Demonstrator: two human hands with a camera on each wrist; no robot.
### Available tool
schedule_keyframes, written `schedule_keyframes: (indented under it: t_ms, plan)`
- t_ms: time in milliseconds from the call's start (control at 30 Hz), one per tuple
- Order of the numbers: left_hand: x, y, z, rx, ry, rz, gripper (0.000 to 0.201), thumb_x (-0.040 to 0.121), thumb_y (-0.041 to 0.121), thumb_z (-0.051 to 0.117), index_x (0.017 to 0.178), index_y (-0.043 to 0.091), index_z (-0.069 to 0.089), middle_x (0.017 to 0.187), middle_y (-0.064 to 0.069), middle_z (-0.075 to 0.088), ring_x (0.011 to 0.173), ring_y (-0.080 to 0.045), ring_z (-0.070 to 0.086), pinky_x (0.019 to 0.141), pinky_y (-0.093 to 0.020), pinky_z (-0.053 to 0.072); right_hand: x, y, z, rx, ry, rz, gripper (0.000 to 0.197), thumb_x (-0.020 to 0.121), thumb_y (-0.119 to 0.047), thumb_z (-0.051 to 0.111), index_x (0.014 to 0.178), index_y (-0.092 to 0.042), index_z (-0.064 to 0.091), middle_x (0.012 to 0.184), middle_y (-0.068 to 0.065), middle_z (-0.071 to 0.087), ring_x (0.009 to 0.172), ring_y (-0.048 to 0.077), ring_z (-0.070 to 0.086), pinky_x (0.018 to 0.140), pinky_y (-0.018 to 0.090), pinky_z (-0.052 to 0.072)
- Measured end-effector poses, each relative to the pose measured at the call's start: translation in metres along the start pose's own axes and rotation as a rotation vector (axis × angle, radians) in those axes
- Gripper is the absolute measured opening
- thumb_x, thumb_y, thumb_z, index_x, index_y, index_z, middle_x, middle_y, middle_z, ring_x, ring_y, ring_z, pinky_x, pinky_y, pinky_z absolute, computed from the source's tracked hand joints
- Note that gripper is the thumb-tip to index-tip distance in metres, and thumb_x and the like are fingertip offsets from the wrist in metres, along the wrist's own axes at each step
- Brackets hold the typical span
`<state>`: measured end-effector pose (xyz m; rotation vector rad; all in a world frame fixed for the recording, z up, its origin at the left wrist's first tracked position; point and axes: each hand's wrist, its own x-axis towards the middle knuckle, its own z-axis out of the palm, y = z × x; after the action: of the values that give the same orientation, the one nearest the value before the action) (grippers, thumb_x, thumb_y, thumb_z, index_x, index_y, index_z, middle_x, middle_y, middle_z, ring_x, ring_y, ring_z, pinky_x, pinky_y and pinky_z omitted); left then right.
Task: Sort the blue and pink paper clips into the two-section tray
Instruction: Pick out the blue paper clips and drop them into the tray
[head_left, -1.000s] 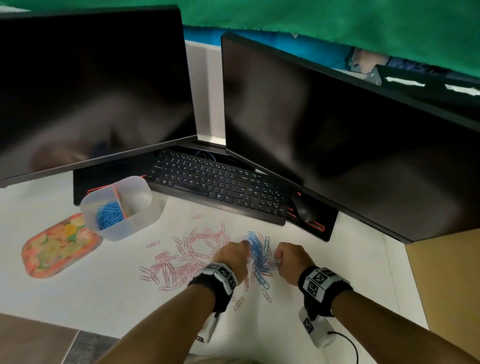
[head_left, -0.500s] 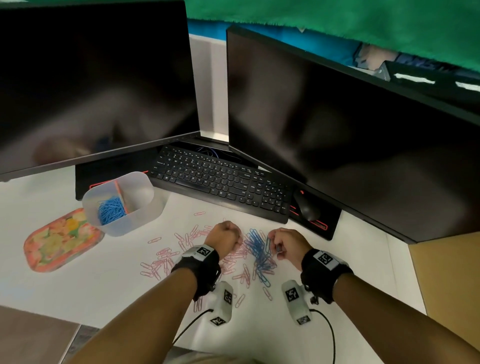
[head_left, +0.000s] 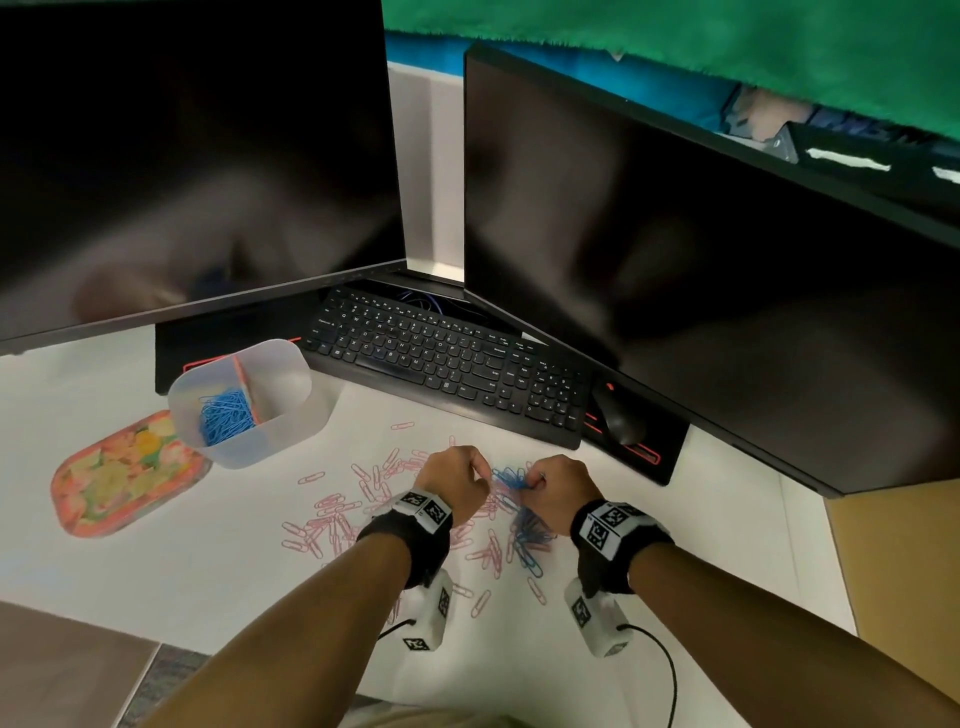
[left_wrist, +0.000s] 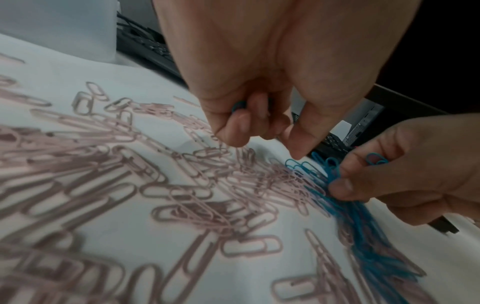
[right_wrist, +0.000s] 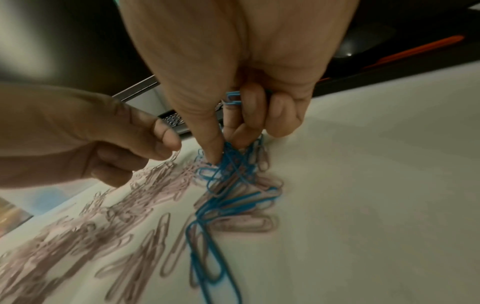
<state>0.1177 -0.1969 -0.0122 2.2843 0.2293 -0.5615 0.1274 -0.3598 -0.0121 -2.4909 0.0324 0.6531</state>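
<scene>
A translucent two-section tray (head_left: 291, 415) stands at the left; its left section holds blue clips (head_left: 226, 415) and its right section shows none. Pink paper clips (head_left: 337, 519) (left_wrist: 116, 174) lie scattered on the white desk. A pile of blue paper clips (head_left: 530, 535) (right_wrist: 233, 197) lies between my hands. My left hand (head_left: 480, 475) (left_wrist: 270, 139) has curled fingers with a blue clip (left_wrist: 237, 106) tucked inside. My right hand (head_left: 532, 486) (right_wrist: 228, 144) pinches blue clips (right_wrist: 226, 162) at the far end of the pile, and another clip (right_wrist: 232, 98) is tucked in its fingers.
A black keyboard (head_left: 447, 364) and a mouse (head_left: 618, 421) lie just beyond the clips, under two dark monitors (head_left: 675, 260). A flowery oval dish (head_left: 119, 478) sits left of the tray. The desk's front edge (head_left: 78, 613) runs at the lower left.
Both hands have moved a little away from me to the far end of the blue pile and come closer together. The right hand now lifts a few blue clips.
</scene>
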Motion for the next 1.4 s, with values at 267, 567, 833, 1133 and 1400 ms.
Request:
schedule_keyframes:
  t_ms: [267, 567, 833, 1133, 1400]
  plan:
    - [0.002, 0.007, 0.002, -0.02, -0.052, 0.057, 0.023, 0.088, 0.015, 0.053, 0.101, 0.026, 0.069, 0.086, 0.005, 0.061, 0.075, -0.013, 0.06, 0.062, -0.017, 0.045, -0.004, 0.008, -0.015, 0.151, -0.082, -0.05, 0.027, 0.081, -0.025, 0.074, 0.059, -0.016, 0.062, 0.06, -0.008, 0.056, 0.057, 0.002, 0.051, 0.053, 0.015, 0.037]
    - [-0.003, 0.015, -0.013, -0.758, -0.208, -0.187, 0.021, 0.095, 0.023, 0.048, 0.101, 0.013, 0.066, 0.086, -0.007, 0.06, 0.044, -0.009, 0.033, 0.046, -0.021, 0.027, -0.004, -0.004, -0.033, 0.504, -0.222, -0.008, 0.025, 0.082, -0.03, 0.07, 0.076, -0.006, 0.065, 0.055, -0.003, 0.05, 0.048, 0.012, 0.043, 0.054, 0.025, 0.037]
    - [-0.024, 0.002, -0.034, -1.082, -0.22, -0.164, 0.027, 0.097, 0.027, 0.046, 0.091, 0.011, 0.067, 0.075, -0.004, 0.065, 0.051, -0.011, 0.023, 0.049, -0.023, 0.021, 0.002, -0.059, -0.045, 0.808, -0.355, -0.079, 0.018, 0.09, -0.014, 0.064, 0.072, -0.008, 0.062, 0.057, -0.004, 0.057, 0.041, 0.007, 0.027, 0.045, 0.023, 0.021]
    - [-0.038, -0.03, -0.059, -1.062, -0.066, -0.041, 0.013, 0.093, 0.011, 0.057, 0.09, 0.005, 0.068, 0.08, -0.01, 0.068, 0.044, -0.008, 0.023, 0.042, -0.018, 0.026, 0.003, -0.092, -0.035, 0.807, -0.409, -0.09, 0.021, 0.094, -0.012, 0.057, 0.073, -0.005, 0.054, 0.041, -0.011, 0.05, 0.035, 0.004, 0.028, 0.042, 0.02, 0.021]
    - [-0.05, -0.055, -0.071, -1.152, -0.093, -0.071, 0.013, 0.092, 0.009, 0.057, 0.099, 0.008, 0.068, 0.077, -0.005, 0.065, 0.049, -0.01, 0.023, 0.046, -0.019, 0.024, 0.013, -0.11, -0.015, 0.83, -0.43, -0.101, 0.02, 0.088, -0.019, 0.065, 0.074, -0.005, 0.059, 0.075, 0.015, 0.043, 0.04, 0.008, 0.028, 0.04, 0.02, 0.024]
